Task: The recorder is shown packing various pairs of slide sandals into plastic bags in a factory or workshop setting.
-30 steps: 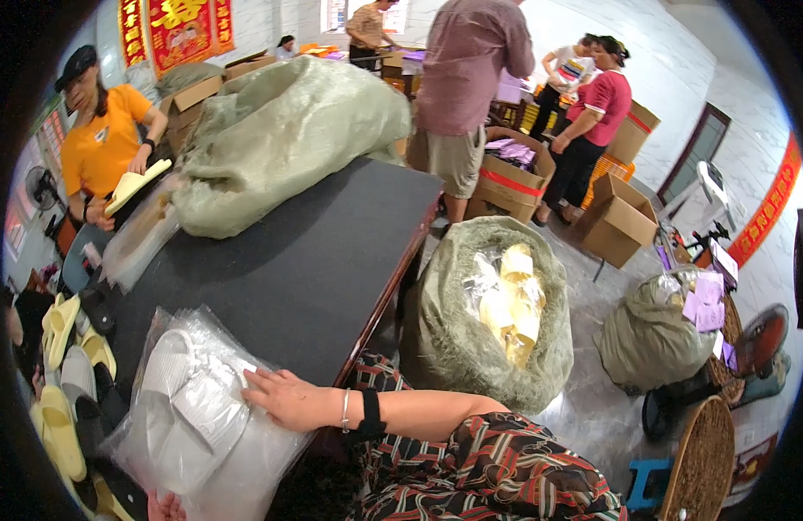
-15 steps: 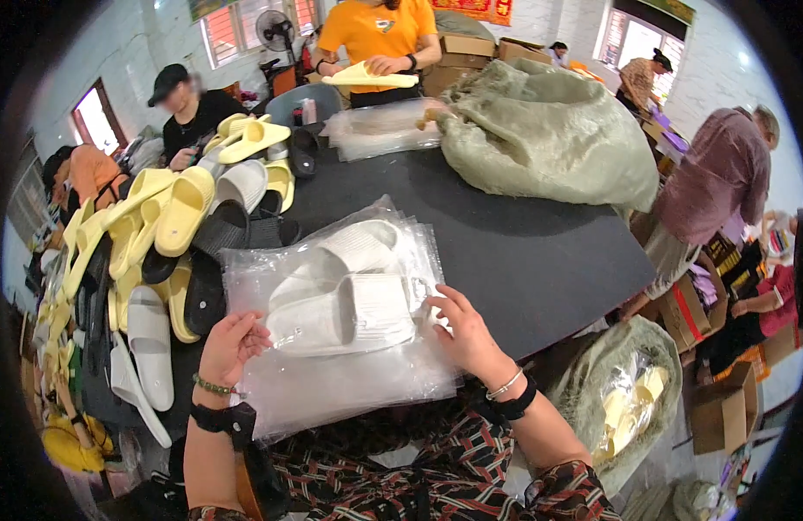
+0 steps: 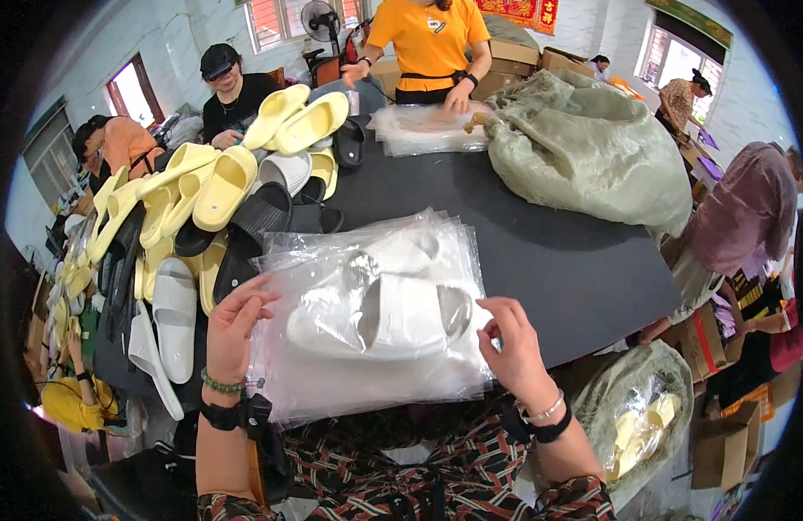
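Left hand: at the left edge of the clear bag; fingers curled, tips pinching the plastic edge (looks like a light hold).
Right hand: at the bag's right edge; fingers half open, bent, touching the plastic; can't tell if it grips.
White slippers: a pair, inside the clear bag, on a stack of bags, on the black table, btwn both hands.
Slipper pile: yellow, white, black; just left of the bag.
Green sack: far right of the table.
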Demonstrator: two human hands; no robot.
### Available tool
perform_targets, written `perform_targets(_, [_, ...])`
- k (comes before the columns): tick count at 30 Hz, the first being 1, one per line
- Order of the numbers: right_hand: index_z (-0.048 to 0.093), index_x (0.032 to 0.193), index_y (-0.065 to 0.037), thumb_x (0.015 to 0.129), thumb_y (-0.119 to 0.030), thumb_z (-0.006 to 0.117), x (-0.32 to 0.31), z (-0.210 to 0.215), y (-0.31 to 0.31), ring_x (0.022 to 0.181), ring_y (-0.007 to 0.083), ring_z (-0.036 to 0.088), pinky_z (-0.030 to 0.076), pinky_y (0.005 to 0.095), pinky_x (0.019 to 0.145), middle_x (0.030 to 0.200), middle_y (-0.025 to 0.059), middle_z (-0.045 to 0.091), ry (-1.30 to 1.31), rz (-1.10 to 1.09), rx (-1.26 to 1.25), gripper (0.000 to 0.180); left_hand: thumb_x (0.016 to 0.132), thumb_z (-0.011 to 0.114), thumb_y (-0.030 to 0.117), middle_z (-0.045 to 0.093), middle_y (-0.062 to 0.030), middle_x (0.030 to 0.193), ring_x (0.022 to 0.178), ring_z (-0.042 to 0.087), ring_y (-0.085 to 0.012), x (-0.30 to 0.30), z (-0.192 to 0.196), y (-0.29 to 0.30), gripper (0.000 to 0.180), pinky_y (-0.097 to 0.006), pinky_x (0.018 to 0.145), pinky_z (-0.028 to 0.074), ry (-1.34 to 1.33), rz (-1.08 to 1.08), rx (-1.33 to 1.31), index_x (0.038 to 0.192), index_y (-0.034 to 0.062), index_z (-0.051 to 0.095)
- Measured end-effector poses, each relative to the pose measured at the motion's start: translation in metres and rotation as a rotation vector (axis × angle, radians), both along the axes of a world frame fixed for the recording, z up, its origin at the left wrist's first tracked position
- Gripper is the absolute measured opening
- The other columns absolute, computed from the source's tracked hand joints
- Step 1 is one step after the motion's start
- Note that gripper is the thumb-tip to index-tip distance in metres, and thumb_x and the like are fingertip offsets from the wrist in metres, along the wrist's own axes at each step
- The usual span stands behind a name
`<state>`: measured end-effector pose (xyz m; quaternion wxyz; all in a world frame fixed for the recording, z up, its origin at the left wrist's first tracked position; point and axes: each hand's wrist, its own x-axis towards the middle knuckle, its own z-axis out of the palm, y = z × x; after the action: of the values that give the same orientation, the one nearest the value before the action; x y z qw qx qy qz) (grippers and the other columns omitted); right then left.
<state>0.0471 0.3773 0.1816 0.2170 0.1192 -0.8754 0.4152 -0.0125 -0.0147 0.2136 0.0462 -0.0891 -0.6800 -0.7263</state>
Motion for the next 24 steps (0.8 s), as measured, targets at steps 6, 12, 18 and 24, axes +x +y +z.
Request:
perform_targets(6, [0.054,0.124,0.0,0.081,0.002,0.066,0.024,-0.011,0.013,0.081,0.0254,0.067,0.055,0.0358,0.073,0.112,0.0181,0.057,-0.308,0.312,0.16,0.044,0.103,0.05,0.027,0.066,-0.0171,0.119,0.1,0.068,-0.0293,0.014,-0.022,-0.039,0.034,-0.035,0.079,0.056,-0.323,-0.209,-0.148,0.117,-0.0018,0.062])
perform_targets(12, [0.058,0.118,0.002,0.09,-0.011,0.068,-0.051,-0.001,0.029,0.072,0.0125,0.064,0.052,0.0283,0.064,0.098,0.0097,0.067,-0.352,0.185,0.008,0.033,0.096,0.029,0.069,0.069,-0.0204,0.106,0.091,0.07,-0.0332,-0.023,-0.011,-0.056,0.079,-0.039,0.076,0.056,-0.633,-0.162,0.231,0.119,-0.0008,0.058])
perform_targets(18, [0.061,0.111,0.005,0.096,-0.029,0.061,-0.151,-0.005,0.034,0.071,0.016,0.067,0.053,0.0295,0.063,0.092,0.0125,0.069,-0.533,0.048,-0.061,0.037,0.088,0.04,0.078,0.07,-0.0213,0.102,0.09,0.071,-0.0342,-0.089,-0.004,-0.054,0.086,-0.04,0.074,0.056,-0.868,-0.214,0.122,0.116,-0.0019,0.057])
perform_targets(24, [0.067,0.096,0.003,0.09,-0.036,0.067,-0.197,-0.025,0.014,0.063,0.0152,0.066,0.053,0.0287,0.059,0.081,0.0108,0.068,-0.683,-0.051,0.027,0.039,0.094,0.057,0.052,0.069,-0.0175,0.108,0.093,0.071,-0.0313,-0.119,-0.028,-0.034,0.055,-0.034,0.07,0.054,-0.843,-0.125,-0.029,0.113,0.0007,0.059])
